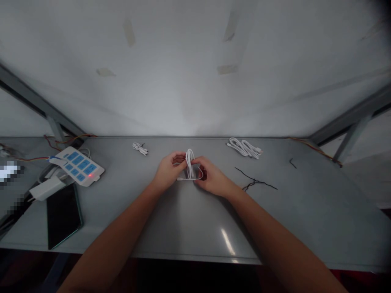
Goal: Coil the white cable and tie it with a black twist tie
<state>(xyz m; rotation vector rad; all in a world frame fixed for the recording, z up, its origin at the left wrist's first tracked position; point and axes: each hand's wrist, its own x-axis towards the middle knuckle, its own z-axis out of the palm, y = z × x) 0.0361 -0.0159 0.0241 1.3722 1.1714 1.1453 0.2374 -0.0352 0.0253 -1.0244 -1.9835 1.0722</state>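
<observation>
Landmark: we take the grey table [189, 228] as our reference; everything below is placed against it.
Coiled white cable [190, 165]: above the table's middle, toward the far edge, held upright between both hands; one loose end with a plug trails out to the left beneath it.
Left hand [168, 171]: fingers closed on the left side of the coil, thumb and fingertips pinching the loops.
Right hand [210, 177]: curled around the coil's right and lower side, gripping it.
Small tied cable [140, 148]: near the table's far edge, left of the hands, well apart from them.
Loose white cable bundle [244, 147]: near the far edge, right of the hands.
Black twist ties [255, 182]: lying on the table just right of our right wrist, the nearest thing in its way.
Single black tie [293, 163]: farther right, alone.
Power strip [77, 165]: on the table's left end, blue sockets, a red light lit.
White adapter [47, 189]: just in front of the strip.
Dark phone [63, 215]: at the table's near left corner, lying flat.
</observation>
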